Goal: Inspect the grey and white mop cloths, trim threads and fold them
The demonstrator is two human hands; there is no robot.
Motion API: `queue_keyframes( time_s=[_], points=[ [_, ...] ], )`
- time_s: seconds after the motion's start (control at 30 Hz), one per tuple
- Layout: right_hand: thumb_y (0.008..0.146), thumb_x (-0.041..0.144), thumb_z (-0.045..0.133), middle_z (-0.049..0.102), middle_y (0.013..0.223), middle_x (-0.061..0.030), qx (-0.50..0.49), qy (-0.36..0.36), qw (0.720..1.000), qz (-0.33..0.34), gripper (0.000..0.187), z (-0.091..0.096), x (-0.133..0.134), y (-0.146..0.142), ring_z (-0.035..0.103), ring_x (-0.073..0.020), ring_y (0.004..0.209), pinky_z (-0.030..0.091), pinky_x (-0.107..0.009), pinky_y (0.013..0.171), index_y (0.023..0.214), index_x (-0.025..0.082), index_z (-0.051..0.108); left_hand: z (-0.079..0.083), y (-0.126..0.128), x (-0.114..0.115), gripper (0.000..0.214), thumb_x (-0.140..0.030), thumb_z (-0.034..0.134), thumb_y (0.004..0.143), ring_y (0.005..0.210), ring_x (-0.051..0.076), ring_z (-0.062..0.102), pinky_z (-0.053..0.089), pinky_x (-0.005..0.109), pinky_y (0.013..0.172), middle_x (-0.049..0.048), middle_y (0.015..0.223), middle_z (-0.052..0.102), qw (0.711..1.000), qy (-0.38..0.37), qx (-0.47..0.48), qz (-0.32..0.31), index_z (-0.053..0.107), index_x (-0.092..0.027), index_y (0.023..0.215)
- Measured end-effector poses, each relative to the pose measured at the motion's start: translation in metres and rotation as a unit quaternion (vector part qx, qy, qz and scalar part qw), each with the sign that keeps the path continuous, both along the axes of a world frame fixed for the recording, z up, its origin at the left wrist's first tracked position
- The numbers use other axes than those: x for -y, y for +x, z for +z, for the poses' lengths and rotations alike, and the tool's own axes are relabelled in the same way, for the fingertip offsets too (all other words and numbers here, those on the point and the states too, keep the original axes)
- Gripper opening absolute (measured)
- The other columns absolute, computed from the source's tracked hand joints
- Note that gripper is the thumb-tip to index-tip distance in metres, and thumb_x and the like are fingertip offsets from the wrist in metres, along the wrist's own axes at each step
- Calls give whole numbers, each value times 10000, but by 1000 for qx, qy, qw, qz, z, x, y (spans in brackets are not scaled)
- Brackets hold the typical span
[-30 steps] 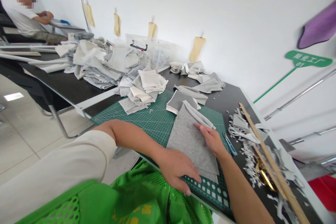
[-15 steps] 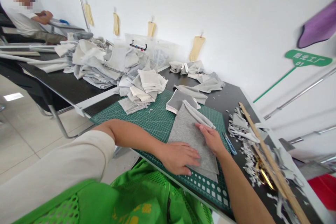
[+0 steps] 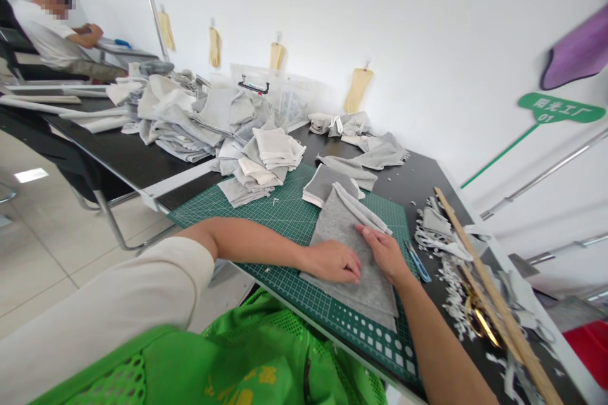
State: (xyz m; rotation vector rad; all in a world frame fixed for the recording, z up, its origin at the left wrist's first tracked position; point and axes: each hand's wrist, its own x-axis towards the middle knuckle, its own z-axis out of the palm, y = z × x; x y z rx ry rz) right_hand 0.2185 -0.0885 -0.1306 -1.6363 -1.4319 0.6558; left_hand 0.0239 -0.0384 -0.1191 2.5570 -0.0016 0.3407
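A grey fabric piece (image 3: 339,231) lies flat on the green cutting mat (image 3: 285,215) in front of me. My left hand (image 3: 332,261) rests on its near left part, fingers stretched flat. My right hand (image 3: 387,252) presses on its right side, fingers flat too, beside a folded grey strip (image 3: 361,209) along the piece's far edge. Neither hand grips anything.
Small blue snips (image 3: 417,261) lie right of my right hand. A wooden stick (image 3: 484,285) and fabric scraps (image 3: 444,240) fill the table's right side. Piles of grey cloth (image 3: 199,117) and folded pieces (image 3: 270,149) sit farther back. Another person (image 3: 47,31) sits far left.
My left hand slid from the mat's near edge up onto the grey fabric, toward my right hand. The right hand stayed in place.
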Motion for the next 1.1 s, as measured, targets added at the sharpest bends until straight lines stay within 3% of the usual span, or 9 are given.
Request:
queue_keyframes(
  time_s=[0.37, 0.53, 0.67, 0.8, 0.97, 1.1],
  points=[
    [839, 547, 485, 621, 1165, -41, 11, -8, 1000, -3, 461, 4, 1, -5, 540, -228, 1128, 345, -394, 1043, 1083, 201, 668, 2, -2, 15, 323, -491, 516, 822, 1078, 221, 531, 402, 357, 805, -3, 1160, 618, 992, 128, 4, 19, 680, -302, 1026],
    [840, 546, 489, 623, 1161, -43, 12, -8, 1000, -5, 461, 3, 0, -6, 543, -228, 1122, 347, -397, 1042, 1089, 200, 665, -2, -5, 19, 235, -414, 497, 844, 957, 189, 540, 379, 353, 747, -26, 1033, 648, 985, 167, 33, 29, 684, -288, 909],
    [837, 554, 491, 630, 1147, -48, 15, -9, 1000, -7, 473, 2, 0, -6, 550, -232, 1112, 347, -408, 1041, 1106, 202, 659, -3, -7, 22, 209, -309, 457, 857, 936, 184, 532, 375, 362, 771, -5, 952, 660, 970, 221, 93, -32, 644, -221, 822],
    [838, 554, 489, 629, 1149, -46, 18, -6, 1000, -3, 471, 3, 1, -5, 549, -228, 1113, 345, -400, 1041, 1104, 204, 660, 1, -8, 21, 174, -284, 472, 846, 917, 165, 538, 397, 339, 843, 33, 933, 659, 978, 150, 142, -28, 611, -180, 835],
    [839, 549, 492, 622, 1164, -34, 21, -4, 1000, 4, 460, 6, 3, -5, 531, -227, 1137, 326, -388, 1054, 1086, 205, 669, 5, -6, 13, 187, -222, 404, 863, 871, 142, 535, 431, 281, 869, 67, 856, 617, 980, 0, 173, 95, 566, -134, 826],
    [834, 555, 493, 621, 1165, -40, 17, -4, 1000, 4, 472, 6, 2, -5, 531, -232, 1138, 326, -394, 1053, 1093, 200, 666, 6, -5, 10, 174, -225, 420, 858, 865, 144, 538, 436, 289, 882, 68, 860, 618, 982, -21, 162, 95, 566, -138, 819]
  ],
)
